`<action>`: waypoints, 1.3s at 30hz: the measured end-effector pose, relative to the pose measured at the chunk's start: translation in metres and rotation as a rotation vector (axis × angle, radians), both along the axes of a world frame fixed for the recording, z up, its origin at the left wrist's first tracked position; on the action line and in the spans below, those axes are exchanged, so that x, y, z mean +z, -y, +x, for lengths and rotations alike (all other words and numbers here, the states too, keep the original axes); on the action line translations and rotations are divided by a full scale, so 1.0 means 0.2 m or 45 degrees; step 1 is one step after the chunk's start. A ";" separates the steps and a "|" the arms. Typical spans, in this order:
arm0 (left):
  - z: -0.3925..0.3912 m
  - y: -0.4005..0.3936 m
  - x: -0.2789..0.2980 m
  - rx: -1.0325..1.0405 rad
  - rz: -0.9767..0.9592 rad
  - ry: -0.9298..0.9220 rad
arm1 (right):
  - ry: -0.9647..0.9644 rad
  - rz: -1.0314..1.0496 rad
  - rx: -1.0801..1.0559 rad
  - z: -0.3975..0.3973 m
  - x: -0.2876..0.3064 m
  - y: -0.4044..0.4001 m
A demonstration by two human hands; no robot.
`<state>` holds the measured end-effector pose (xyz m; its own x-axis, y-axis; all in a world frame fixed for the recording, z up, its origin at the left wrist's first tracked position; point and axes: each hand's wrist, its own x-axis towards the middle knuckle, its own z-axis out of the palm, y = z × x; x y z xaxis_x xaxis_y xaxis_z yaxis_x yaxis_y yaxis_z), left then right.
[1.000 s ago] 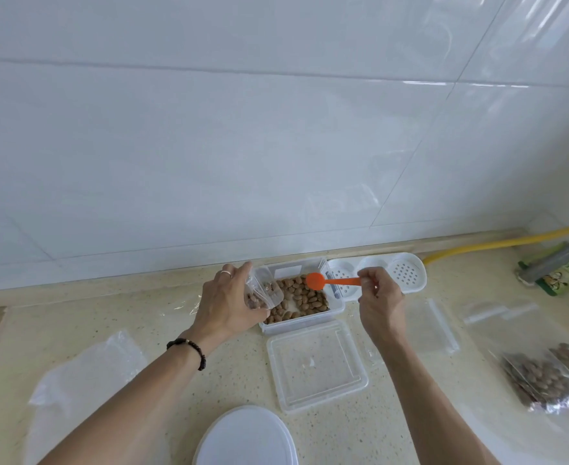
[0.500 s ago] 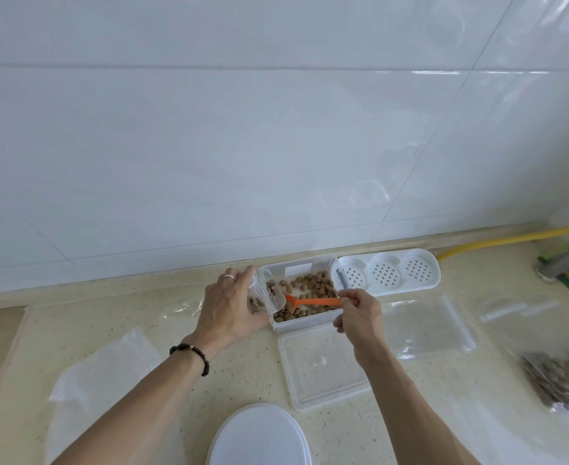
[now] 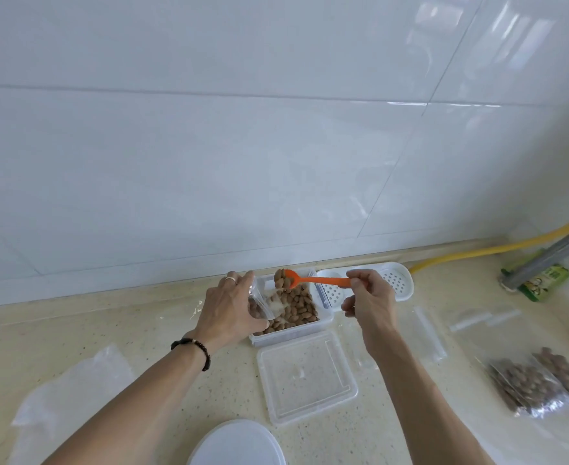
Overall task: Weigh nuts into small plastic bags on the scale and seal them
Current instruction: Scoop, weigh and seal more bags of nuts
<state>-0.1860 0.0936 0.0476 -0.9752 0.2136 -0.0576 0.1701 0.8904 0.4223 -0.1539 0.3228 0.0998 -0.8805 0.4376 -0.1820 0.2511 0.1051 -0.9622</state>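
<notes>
— Nuts, brown almonds, sit in the clear rectangular plastic box against the wall; more ride heaped in the orange plastic spoon.
— Who holds what?
— The right hand pinches the spoon's handle; the left hand has its fingers curled round the small clear plastic bag, mouth toward the box.
— Advice?
— Keep the spoon level, tip it low over the bag's mouth.
— Surroundings?
— A speckled cream desk, white glossy wall tiles, the clear lid lying just beside the box.
</notes>
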 end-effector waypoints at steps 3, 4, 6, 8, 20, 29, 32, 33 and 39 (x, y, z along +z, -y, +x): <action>-0.02 -0.04 0.01 0.033 0.114 0.056 | -0.149 0.310 0.283 0.02 0.05 0.06; -0.02 -0.05 0.02 0.059 0.169 0.083 | -0.201 0.416 0.381 0.03 0.06 0.08; -0.02 -0.06 0.03 0.101 0.263 0.117 | -0.269 0.533 0.464 0.05 0.07 0.10; 0.00 -0.05 0.03 0.135 0.345 0.121 | -0.311 0.550 0.425 0.07 0.08 0.09; 0.12 -0.11 0.13 0.164 0.619 0.024 | -0.410 0.432 0.194 0.27 0.22 0.04; 0.49 -0.23 0.22 0.029 0.843 -0.181 | -0.260 -0.360 -0.461 0.71 0.16 -0.14; 0.60 -0.29 0.22 -0.039 0.868 -0.195 | -0.150 -0.442 -0.604 0.92 0.01 -0.19; 0.63 -0.31 0.22 -0.066 0.873 -0.199 | -0.090 -0.448 -0.644 0.99 -0.05 -0.20; 0.83 -0.37 0.23 -0.226 0.824 -0.189 | 0.231 -0.423 -0.776 1.33 -0.36 -0.14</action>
